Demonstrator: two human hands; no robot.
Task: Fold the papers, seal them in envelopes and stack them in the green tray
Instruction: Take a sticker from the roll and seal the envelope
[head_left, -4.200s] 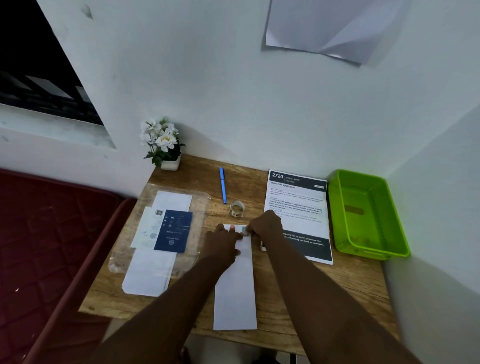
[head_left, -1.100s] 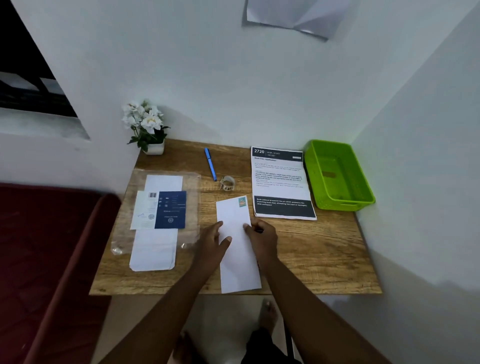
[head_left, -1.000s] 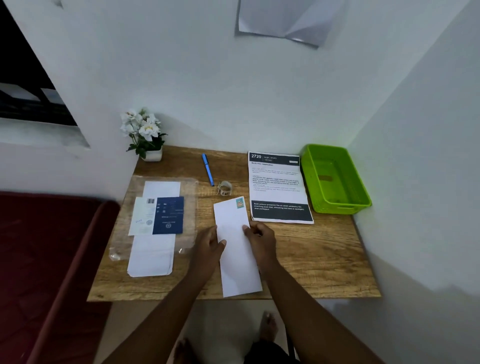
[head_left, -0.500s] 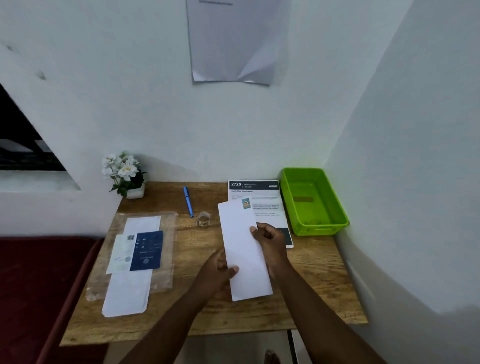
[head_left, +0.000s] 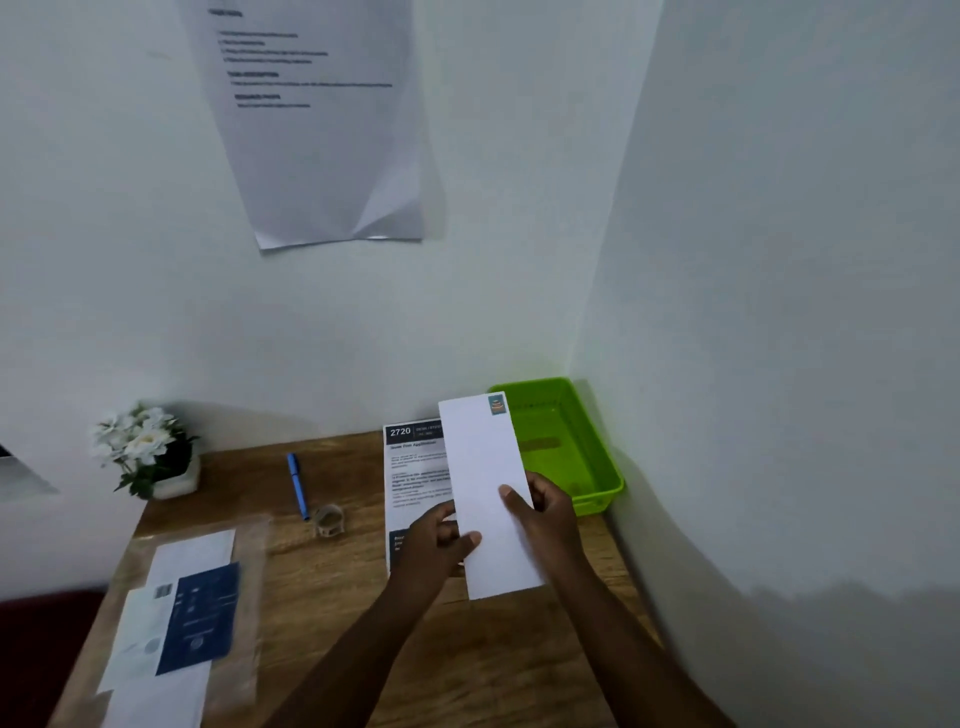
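Fingers of the right hand (head_left: 545, 514) pinched the long white stamped paper envelope (head_left: 488, 493) at its right edge, thumb on its face; the left hand (head_left: 434, 545) gripped the lower left edge. Held off the wooden desk (head_left: 343, 587), it hung just short of the green plastic tray (head_left: 602, 457) beyond the right hand. Light, thin and floppy, it probably wanted 2 edge grips near mid-length to avoid creasing.

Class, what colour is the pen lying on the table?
Blue; the pen shows best in the head view.
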